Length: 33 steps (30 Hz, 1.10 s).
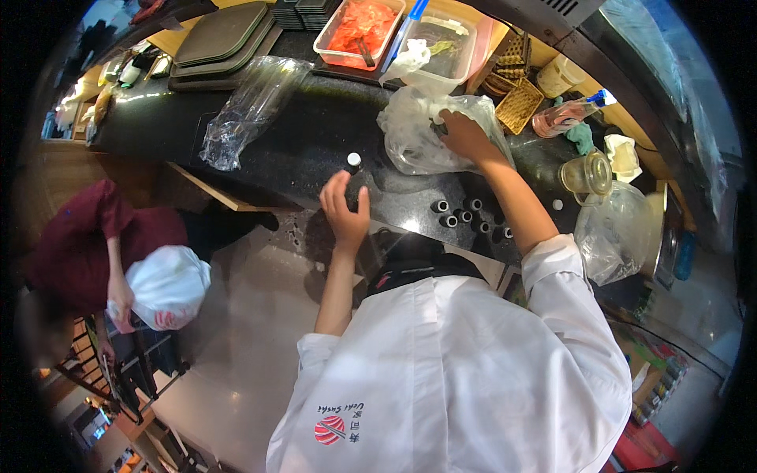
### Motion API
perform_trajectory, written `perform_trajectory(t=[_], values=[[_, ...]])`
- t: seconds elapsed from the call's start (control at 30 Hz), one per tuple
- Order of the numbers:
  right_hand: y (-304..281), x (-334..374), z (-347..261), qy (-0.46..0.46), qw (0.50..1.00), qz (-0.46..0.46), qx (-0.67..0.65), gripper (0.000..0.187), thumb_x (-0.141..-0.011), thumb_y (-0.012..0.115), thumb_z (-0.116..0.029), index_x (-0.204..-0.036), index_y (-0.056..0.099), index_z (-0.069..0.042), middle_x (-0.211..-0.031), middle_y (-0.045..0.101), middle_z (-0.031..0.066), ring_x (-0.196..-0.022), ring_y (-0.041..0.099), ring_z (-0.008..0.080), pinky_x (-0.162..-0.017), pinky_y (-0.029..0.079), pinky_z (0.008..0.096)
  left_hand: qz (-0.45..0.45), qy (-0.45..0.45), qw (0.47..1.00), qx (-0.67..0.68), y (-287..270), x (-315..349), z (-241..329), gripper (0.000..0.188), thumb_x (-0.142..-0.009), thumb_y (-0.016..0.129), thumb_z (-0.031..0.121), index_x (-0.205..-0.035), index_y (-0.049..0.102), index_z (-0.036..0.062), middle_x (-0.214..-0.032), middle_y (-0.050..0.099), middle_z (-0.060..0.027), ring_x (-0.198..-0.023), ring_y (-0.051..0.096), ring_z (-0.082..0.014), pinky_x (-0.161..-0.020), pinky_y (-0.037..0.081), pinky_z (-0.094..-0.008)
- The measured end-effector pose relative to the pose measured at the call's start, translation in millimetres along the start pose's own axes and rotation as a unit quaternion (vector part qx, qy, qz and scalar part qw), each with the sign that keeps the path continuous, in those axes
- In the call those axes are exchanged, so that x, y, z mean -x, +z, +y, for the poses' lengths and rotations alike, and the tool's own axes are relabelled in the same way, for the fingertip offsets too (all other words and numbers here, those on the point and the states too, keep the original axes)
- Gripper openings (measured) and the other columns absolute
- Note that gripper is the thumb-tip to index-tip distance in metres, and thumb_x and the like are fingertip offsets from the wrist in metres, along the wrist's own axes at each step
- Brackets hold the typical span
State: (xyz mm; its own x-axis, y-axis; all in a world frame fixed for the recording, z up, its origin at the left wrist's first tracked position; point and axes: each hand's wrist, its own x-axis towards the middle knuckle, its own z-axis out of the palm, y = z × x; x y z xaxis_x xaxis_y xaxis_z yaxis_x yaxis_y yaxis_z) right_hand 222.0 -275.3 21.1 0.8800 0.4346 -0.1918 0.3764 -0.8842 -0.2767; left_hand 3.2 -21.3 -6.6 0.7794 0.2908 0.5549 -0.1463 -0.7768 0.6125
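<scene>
R hand (467, 135) at clear bag (410, 143); tubs (341, 57) behind, dk bottles (450, 221) nr.

Three clear bags (414, 154), one pink bottle (557, 119)

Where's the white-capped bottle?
Head view, just left of centre: the bottle is on the dark counter, just beyond the left hand, left of the plastic bag at the right hand.

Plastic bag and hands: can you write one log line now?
right hand: at plastic bag; left hand: open, near white-capped bottle; small dark containers: grouped on counter
</scene>
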Motion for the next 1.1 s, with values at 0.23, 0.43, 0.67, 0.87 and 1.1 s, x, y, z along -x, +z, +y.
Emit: perform_trajectory(t=[0.23, 0.43, 0.67, 0.87, 1.1], values=[[-8.2, -9.1, 5.9, -0.063, 0.997, -0.026, 0.035, 0.037, -0.091, 0.059, -0.019, -0.128, 0.059, -0.014, -0.11, 0.069, 0.018, -0.104, 0.07, 0.0365, -0.085, 0.057, 0.0498, -0.133, -0.085, 0.981, 0.11, 16.9, 58.7, 77.8, 0.037, -0.089, 0.073, 0.012, -0.123, 0.064, 0.0026, -0.123, 0.066, -0.0169, -0.112, 0.062, -0.0359, -0.098, 0.049, -0.0438], [5.6, -17.6, 6.2, -0.157, 0.986, 0.055, 0.015, 0.023, -0.091, 0.06, -0.021, -0.111, 0.066, -0.013, -0.106, 0.067, 0.0161, -0.093, 0.072, 0.035, -0.076, 0.058, 0.0495, -0.152, -0.141, 0.97, 0.126, 39.8, 63.8, 107.0, 0.053, -0.087, 0.078, 0.011, -0.136, 0.06, 0.0024, -0.133, 0.061, -0.0167, -0.114, 0.064, -0.0288, -0.099, 0.051, -0.0392], [14.1, -22.8, 10.0, -0.2, 0.977, 0.067, -0.002, 0.023, -0.09, 0.063, -0.024, -0.105, 0.07, -0.008, -0.107, 0.064, 0.0172, -0.088, 0.072, 0.0358, -0.075, 0.058, 0.0495, -0.133, -0.216, 0.958, 0.134, 43.3, 60.8, 119.1, 0.051, -0.088, 0.076, 0.011, -0.136, 0.061, 0.0036, -0.134, 0.061, -0.0136, -0.118, 0.061, -0.025, -0.101, 0.048, -0.036], [-8.3, -1.5, 33.6, -0.064, 0.929, -0.001, -0.364, 0.031, -0.096, 0.065, -0.018, -0.122, 0.067, -0.001, -0.116, 0.07, 0.015, -0.101, 0.073, 0.0256, -0.083, 0.06, 0.0384, -0.016, -0.269, 0.957, 0.105, 32.7, 56.4, 135.5, 0.041, -0.091, 0.072, 0.014, -0.13, 0.064, 0.0047, -0.131, 0.064, -0.0121, -0.115, 0.063, -0.0248, -0.101, 0.048, -0.0368], [-33.2, 67.4, 47.1, -0.04, 0.402, -0.132, -0.905, 0.041, -0.104, 0.057, -0.013, -0.14, 0.052, 0.004, -0.116, 0.07, 0.0168, -0.106, 0.071, 0.0248, -0.096, 0.06, 0.0346, 0.036, -0.173, 0.964, 0.198, 26.9, 18.4, 169.0, 0.031, -0.092, 0.071, 0.005, -0.123, 0.068, 0.0046, -0.124, 0.067, -0.0095, -0.105, 0.064, -0.0175, -0.091, 0.05, -0.0305]])
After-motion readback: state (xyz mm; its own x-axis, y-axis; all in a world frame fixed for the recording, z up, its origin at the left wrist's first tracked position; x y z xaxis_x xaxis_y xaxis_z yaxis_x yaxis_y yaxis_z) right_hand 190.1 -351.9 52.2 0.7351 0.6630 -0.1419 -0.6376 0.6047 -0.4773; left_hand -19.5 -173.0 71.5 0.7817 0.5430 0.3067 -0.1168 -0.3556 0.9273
